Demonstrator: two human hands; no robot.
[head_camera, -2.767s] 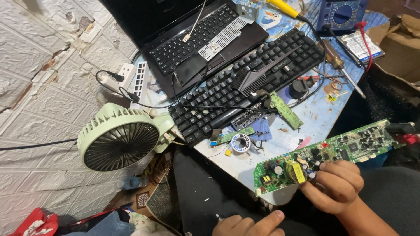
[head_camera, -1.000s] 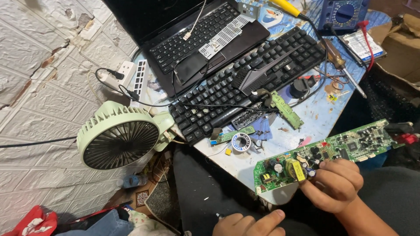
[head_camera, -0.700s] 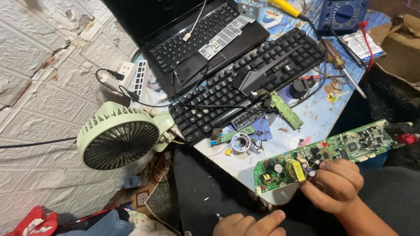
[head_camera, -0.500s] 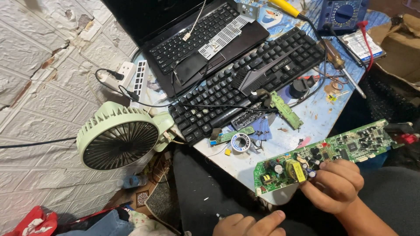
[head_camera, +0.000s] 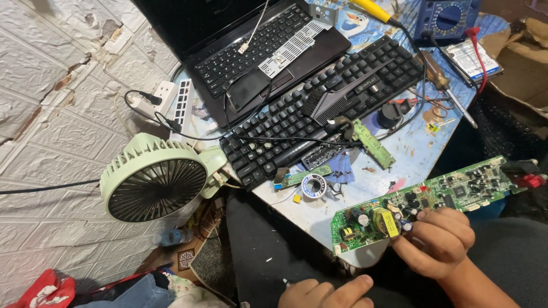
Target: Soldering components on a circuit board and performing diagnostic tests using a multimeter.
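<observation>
My right hand (head_camera: 439,242) grips a long green circuit board (head_camera: 451,191) near its left end, thumb and fingers closed by the yellow transformer (head_camera: 386,222). The board reaches out to the right over the edge of the pale blue table (head_camera: 399,165) and above my dark-trousered lap. My left hand (head_camera: 325,292) lies low at the bottom edge, fingers curled, half cut off by the frame. A tiny pale tip (head_camera: 283,281) shows beside it; whether the hand holds anything is unclear.
A black keyboard (head_camera: 325,111) and an open laptop (head_camera: 257,48) fill the table's middle. A solder spool (head_camera: 313,185), small green boards (head_camera: 374,145), a screwdriver (head_camera: 445,85) and a blue meter (head_camera: 448,17) lie around. A green fan (head_camera: 154,182) stands left by a power strip (head_camera: 180,105).
</observation>
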